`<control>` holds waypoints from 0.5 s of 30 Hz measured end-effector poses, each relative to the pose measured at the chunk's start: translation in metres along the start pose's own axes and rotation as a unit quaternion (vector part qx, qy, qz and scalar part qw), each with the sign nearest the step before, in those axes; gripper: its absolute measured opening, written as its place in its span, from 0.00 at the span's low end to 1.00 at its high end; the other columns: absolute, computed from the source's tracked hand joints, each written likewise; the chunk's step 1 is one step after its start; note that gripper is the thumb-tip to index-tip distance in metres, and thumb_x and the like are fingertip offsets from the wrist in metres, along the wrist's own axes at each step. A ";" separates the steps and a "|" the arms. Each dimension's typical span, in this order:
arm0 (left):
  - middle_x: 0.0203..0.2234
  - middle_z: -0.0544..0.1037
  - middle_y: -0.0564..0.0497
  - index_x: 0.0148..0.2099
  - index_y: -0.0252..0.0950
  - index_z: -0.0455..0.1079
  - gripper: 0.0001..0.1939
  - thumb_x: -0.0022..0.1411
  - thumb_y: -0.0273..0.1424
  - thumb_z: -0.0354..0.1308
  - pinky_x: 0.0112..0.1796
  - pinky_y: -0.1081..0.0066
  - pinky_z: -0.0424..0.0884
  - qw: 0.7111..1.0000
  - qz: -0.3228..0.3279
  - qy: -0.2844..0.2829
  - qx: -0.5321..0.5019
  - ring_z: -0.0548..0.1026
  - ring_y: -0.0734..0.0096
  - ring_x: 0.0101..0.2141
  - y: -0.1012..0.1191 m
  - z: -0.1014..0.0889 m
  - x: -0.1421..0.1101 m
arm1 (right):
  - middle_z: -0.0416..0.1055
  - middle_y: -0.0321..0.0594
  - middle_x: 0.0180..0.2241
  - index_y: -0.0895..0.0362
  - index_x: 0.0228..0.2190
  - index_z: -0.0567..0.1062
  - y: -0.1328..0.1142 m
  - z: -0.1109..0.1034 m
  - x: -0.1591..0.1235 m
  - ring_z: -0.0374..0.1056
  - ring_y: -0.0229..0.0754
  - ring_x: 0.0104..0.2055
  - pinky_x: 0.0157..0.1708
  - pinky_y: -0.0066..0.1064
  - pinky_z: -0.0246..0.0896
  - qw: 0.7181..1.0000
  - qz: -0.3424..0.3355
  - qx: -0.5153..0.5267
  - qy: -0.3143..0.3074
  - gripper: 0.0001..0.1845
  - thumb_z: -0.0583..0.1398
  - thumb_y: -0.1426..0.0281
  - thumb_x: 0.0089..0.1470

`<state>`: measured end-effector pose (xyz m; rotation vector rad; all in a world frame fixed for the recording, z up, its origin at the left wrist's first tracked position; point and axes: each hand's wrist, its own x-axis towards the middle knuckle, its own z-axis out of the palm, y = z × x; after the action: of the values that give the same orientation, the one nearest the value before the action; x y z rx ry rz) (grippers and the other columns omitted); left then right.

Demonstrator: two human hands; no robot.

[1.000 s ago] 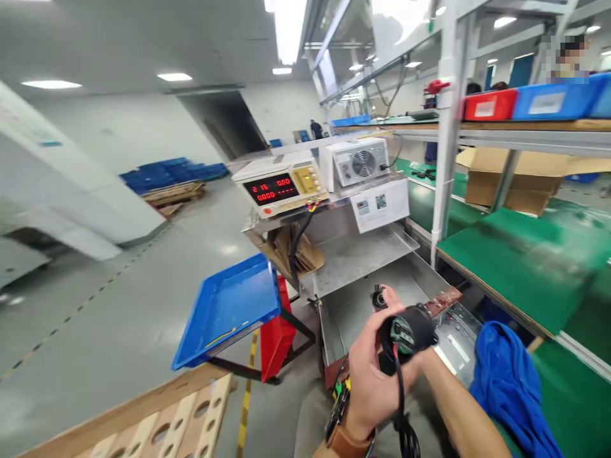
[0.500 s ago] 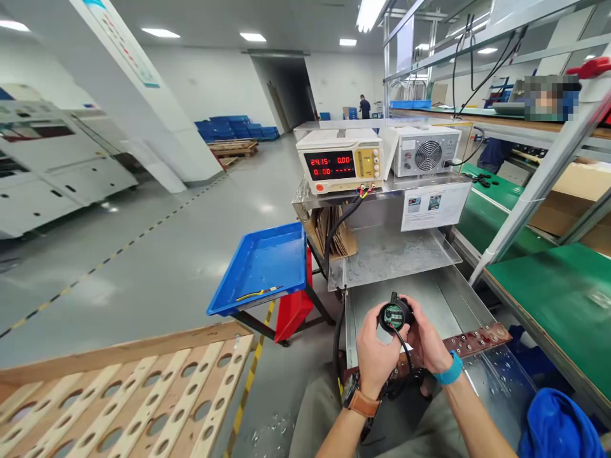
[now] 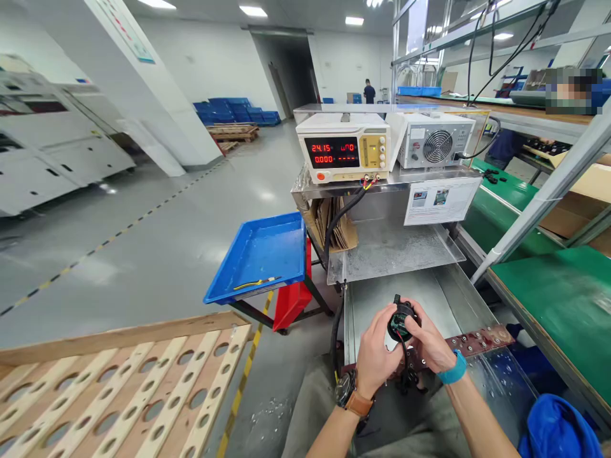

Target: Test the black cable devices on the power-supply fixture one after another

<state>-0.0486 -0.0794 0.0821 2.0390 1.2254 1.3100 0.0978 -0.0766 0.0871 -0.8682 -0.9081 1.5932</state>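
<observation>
Glossy grey factory floor (image 3: 157,254) all round, and right in the middle of it both hands are busy with one black round part (image 3: 395,329). Left hand (image 3: 375,353) has it gripped around its left edge, and the right hand (image 3: 429,343) has hold of the other side, with the thumb over the open face where a bit of green circuit board shows. So yeah, both hands are closed on the same piece, up above the lap. Black cable (image 3: 405,359) drops out of it, straight down between the wrists.

Just beyond the grip you've got a metal trough (image 3: 372,299), and off to its right a reddish-brown strip (image 3: 484,340) dotted with studs. Further ahead, a clear sheet (image 3: 396,257) sits over the trough, and above that a power supply (image 3: 344,152) is lit up red, 24.15 and 0.000. Left of the hands is a blue tray (image 3: 267,245) holding a yellow-handled tool (image 3: 255,284), with a red bin (image 3: 292,305) underneath. Way lower left, a wooden rack (image 3: 155,380) full of holes. Over to the right, a green bench top (image 3: 563,292) and some bunched blue cloth (image 3: 558,429).
</observation>
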 end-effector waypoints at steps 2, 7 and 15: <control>0.57 0.70 0.44 0.62 0.38 0.62 0.31 0.55 0.19 0.55 0.57 0.58 0.68 1.000 -0.012 -0.003 -0.002 0.69 0.59 0.58 -0.003 0.003 -0.003 | 0.68 0.44 0.50 0.54 0.53 0.67 0.006 0.000 0.003 0.66 0.49 0.50 0.44 0.33 0.67 1.000 0.002 -0.016 0.020 0.34 0.72 0.57 0.50; 0.68 0.54 0.45 0.70 0.42 0.47 0.39 0.60 0.23 0.55 0.64 0.55 0.56 0.990 -0.089 0.002 -0.110 0.54 0.58 0.66 -0.001 0.012 -0.018 | 0.71 0.41 0.47 0.53 0.53 0.68 0.011 0.000 0.003 0.70 0.49 0.45 0.47 0.40 0.69 0.995 0.046 0.070 0.053 0.34 0.73 0.65 0.46; 0.57 0.69 0.38 0.62 0.35 0.60 0.33 0.60 0.42 0.62 0.57 0.56 0.63 0.880 -0.187 -0.181 -0.398 0.67 0.50 0.57 0.017 0.046 -0.068 | 0.72 0.46 0.48 0.54 0.58 0.66 -0.030 -0.004 0.003 0.69 0.56 0.51 0.57 0.53 0.62 0.971 0.100 0.216 -0.030 0.36 0.71 0.67 0.51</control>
<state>-0.0119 -0.1414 0.0389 1.2851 0.6807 0.9504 0.1138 -0.0684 0.1114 -0.6175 -0.4931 1.9070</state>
